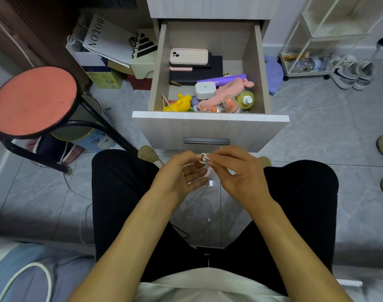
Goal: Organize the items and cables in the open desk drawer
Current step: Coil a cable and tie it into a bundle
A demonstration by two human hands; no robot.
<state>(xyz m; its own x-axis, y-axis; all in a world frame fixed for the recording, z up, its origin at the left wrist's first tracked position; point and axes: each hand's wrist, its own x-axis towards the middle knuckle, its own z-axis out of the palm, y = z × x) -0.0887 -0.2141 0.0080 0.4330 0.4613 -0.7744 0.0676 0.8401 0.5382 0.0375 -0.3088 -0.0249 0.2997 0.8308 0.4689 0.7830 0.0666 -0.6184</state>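
Observation:
The open drawer stands in front of my knees. Inside it lie a pink phone on dark cases, a purple bar, a white box, a pink plush, a yellow toy and a green bottle. Below the drawer front, over my lap, both hands hold a small coil of white cable. My left hand pinches the coil with thumb and forefinger, its other fingers loosely spread. My right hand pinches it from the right.
A red-topped stool stands at the left, with paper bags and boxes behind it. A wire rack and shoes are at the right. Another white cable lies on the bed at lower left.

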